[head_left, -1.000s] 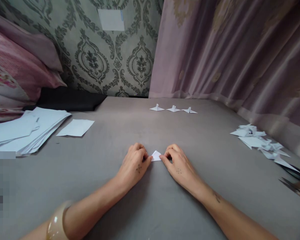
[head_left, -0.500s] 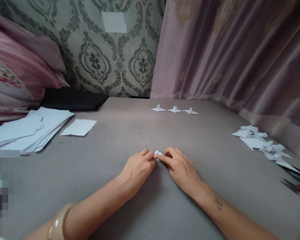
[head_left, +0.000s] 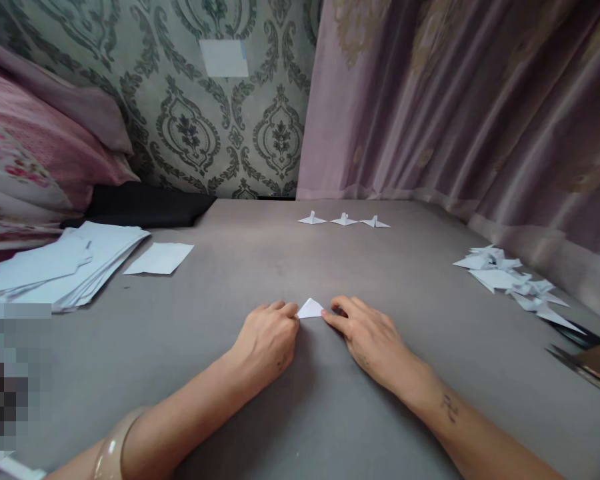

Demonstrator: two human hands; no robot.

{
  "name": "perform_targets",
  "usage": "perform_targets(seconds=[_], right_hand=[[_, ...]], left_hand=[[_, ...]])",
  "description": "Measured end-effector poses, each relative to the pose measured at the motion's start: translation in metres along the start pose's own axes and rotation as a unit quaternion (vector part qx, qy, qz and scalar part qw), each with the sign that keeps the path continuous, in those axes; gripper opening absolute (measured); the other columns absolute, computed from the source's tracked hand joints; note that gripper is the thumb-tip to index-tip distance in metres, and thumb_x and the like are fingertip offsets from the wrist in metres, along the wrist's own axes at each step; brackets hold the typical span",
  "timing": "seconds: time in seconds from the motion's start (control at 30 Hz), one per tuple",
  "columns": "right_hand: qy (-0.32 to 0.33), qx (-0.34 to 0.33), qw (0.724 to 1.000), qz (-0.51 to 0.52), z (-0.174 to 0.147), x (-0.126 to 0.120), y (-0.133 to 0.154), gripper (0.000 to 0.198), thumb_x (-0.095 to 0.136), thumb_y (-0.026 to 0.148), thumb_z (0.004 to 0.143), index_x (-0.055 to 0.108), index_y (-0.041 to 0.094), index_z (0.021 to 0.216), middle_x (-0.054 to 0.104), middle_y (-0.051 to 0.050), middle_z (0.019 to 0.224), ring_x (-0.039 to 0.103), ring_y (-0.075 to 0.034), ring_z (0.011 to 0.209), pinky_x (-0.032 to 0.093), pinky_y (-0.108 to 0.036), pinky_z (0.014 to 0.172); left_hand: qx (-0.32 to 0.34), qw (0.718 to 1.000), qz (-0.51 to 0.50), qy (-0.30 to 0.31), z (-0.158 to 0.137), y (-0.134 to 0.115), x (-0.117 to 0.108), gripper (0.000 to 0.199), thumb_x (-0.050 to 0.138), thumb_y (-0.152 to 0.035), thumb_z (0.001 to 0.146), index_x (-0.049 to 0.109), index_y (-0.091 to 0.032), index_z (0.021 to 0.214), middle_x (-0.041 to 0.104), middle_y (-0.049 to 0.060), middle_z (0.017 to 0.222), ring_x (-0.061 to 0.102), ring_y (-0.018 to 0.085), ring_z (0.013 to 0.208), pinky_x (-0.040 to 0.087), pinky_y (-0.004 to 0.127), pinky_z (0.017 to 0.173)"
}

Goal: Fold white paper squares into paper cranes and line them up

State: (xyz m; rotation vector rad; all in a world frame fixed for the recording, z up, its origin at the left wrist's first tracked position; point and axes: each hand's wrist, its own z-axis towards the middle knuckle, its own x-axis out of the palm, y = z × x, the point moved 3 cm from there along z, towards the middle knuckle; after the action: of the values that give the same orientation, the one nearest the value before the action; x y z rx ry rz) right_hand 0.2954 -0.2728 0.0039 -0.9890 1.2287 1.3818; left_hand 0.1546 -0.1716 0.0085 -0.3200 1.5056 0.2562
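A small piece of folded white paper (head_left: 311, 309), triangular in outline, lies on the grey tabletop (head_left: 260, 260) between my hands. My left hand (head_left: 269, 333) is closed, its fingertips pinching the paper's left corner. My right hand (head_left: 367, 333) touches the right corner with an outstretched finger, its other fingers curled; whether the thumb grips from below is hidden. Farther back, three folded paper cranes (head_left: 344, 219) stand in a row.
At left lie a stack of white paper (head_left: 105, 250), a single square sheet (head_left: 161, 259) and a folded black cloth (head_left: 150, 203). On the right are a pile of folded paper pieces (head_left: 510, 277) and scissors (head_left: 580, 370). A curtain (head_left: 405, 100) hangs along the far right side.
My hands have drawn apart, the left one shifting leftward, so more of the folded paper shows. My right finger has moved from the paper's middle to its right corner. The view has shifted slightly.
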Motion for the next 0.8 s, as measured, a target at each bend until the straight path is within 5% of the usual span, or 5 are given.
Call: perform_targets(seconds=[0.23,0.4,0.67,0.8], right_hand=[[-0.038,0.059,0.992,0.104,0.004,-0.001,-0.005,0.037,0.041,0.006,0.082,0.070,0.026,0.095,0.065,-0.003,0.103,0.059,-0.018,0.093,0.044,-0.029,0.070],[-0.130,0.189,0.930,0.286,0.012,0.011,-0.027,0.032,0.046,0.010,0.075,0.067,0.021,0.097,0.071,-0.003,0.089,0.064,-0.016,0.077,0.049,-0.029,0.074],[-0.160,0.172,0.922,0.307,0.011,0.017,-0.026,0.032,0.047,0.011,0.072,0.068,0.021,0.095,0.071,-0.003,0.089,0.064,-0.016,0.080,0.049,-0.030,0.078],[-0.180,0.201,0.884,0.381,0.013,0.016,-0.027,0.025,0.052,0.015,0.074,0.065,0.019,0.095,0.070,-0.004,0.089,0.064,-0.014,0.071,0.050,-0.029,0.071]], left_hand=[[-0.076,0.982,-0.149,-0.089,0.002,0.015,0.006,0.014,0.047,-0.026,0.082,0.060,-0.021,0.080,0.060,0.002,0.082,0.056,0.014,0.061,0.039,0.025,0.053],[-0.074,0.962,-0.222,-0.142,0.007,0.021,0.017,0.020,0.058,-0.034,0.079,0.057,-0.023,0.096,0.061,0.002,0.096,0.060,0.015,0.074,0.046,0.026,0.064],[-0.019,0.952,-0.265,-0.152,0.009,0.014,0.010,0.009,0.052,-0.021,0.081,0.061,-0.021,0.080,0.061,0.002,0.090,0.058,0.011,0.071,0.047,0.024,0.068],[-0.052,0.921,-0.285,-0.261,0.005,0.016,-0.002,0.009,0.050,-0.021,0.083,0.058,-0.020,0.080,0.063,0.003,0.091,0.058,0.012,0.075,0.049,0.024,0.069]])
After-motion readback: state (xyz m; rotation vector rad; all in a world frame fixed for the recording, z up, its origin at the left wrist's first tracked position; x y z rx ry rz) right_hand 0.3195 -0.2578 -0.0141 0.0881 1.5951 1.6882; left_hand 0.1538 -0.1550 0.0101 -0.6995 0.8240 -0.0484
